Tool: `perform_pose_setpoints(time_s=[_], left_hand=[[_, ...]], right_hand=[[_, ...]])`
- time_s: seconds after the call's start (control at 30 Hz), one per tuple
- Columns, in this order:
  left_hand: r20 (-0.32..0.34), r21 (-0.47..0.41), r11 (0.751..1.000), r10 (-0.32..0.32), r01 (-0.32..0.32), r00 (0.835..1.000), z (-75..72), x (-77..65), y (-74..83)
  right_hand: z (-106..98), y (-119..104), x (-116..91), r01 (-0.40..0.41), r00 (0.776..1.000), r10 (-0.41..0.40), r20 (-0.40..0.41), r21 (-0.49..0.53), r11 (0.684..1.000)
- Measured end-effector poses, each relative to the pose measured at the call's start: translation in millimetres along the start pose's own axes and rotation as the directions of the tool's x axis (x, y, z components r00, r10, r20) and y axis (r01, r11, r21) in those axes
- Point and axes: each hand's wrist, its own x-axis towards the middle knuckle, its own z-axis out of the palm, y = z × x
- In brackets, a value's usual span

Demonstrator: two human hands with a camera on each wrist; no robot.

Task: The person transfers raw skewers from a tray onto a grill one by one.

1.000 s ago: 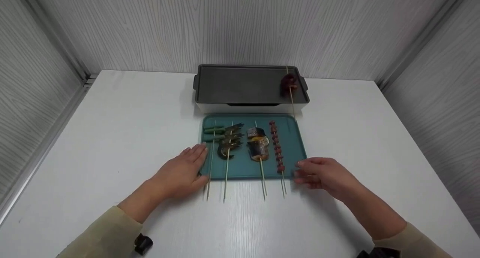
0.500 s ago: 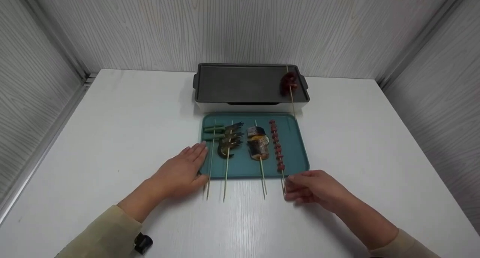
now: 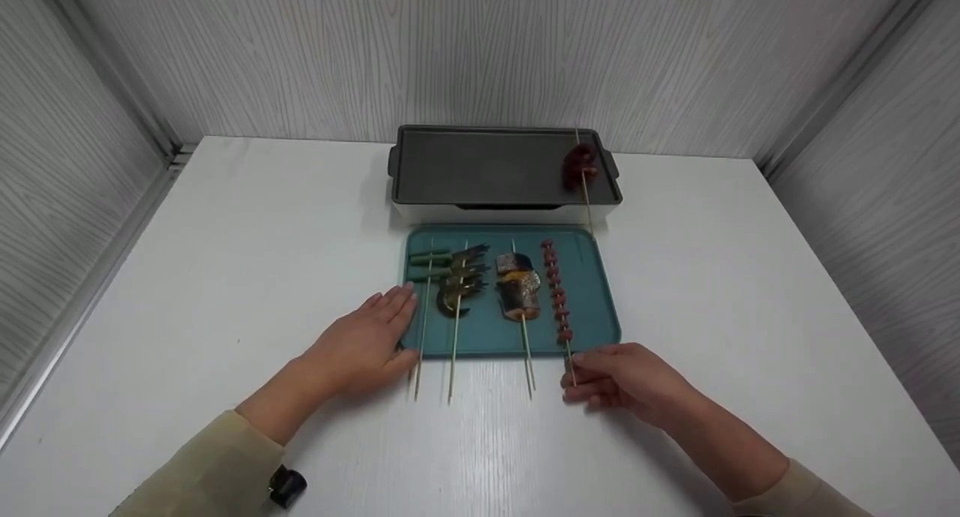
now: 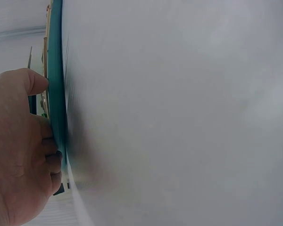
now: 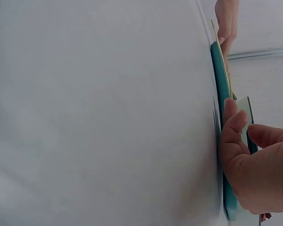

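A teal tray [image 3: 480, 337] bears several skewers: green pod-like pieces [image 3: 430, 258], prawns [image 3: 459, 284], dark-skinned fish chunks [image 3: 519, 296] and small red pieces [image 3: 559, 296]. The left hand [image 3: 367, 344] lies along the tray's left side, fingers extended, thumb at the front left corner; the left wrist view shows that thumb [image 4: 37, 82] on the tray's edge. At the front right, the right hand [image 3: 630, 382] has its fingers beneath the bare stick [image 3: 569, 352] of the red-piece skewer. In the right wrist view, its thumb [image 5: 266, 135] stands apart from the bent fingers [image 5: 233, 127].
Behind the tray is a black rectangular griddle [image 3: 487, 168] on a white base. A skewer with a dark red piece [image 3: 580, 168] lies at its right end, the stick overhanging the front. The white table [image 3: 262, 224] meets grey wood-grain walls [image 3: 480, 52].
The right hand has moved from the tray's right edge left and toward the person, to the red-piece skewer's stick. The stick's end has shifted slightly right. The left hand stays in place.
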Motion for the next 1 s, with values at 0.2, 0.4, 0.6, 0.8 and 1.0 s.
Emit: perform_pose_setpoints(time_s=[0.2,0.4,0.6,0.8,1.0], left_hand=[[-0.001,-0.002,1.000,-0.001,0.001,1.000,-1.3,-0.1,0.5],[0.000,-0.001,1.000,-0.007,0.007,1.000,-0.2,-0.8,-0.1],[-0.003,-0.001,1.000,-0.007,0.007,1.000,0.7,-1.6,0.4],[-0.002,-0.003,1.000,-0.003,0.003,1.000,0.9,-0.7,0.1],[0.002,-0.001,1.000,-0.004,0.004,1.000,0.3,0.2,0.0]], right_hand=[[2,-3,-5,0.003,0.998,-0.002,-0.058,0.012,1.000],[2,-6,-10,0.025,0.995,-0.024,-0.101,0.006,1.000],[1,-9,-17,0.055,0.994,-0.056,-0.094,-0.009,0.998],[-1,-16,-28,0.100,0.993,-0.101,-0.054,-0.021,0.995],[-5,-33,-36,0.141,0.986,-0.147,-0.077,-0.074,0.987]])
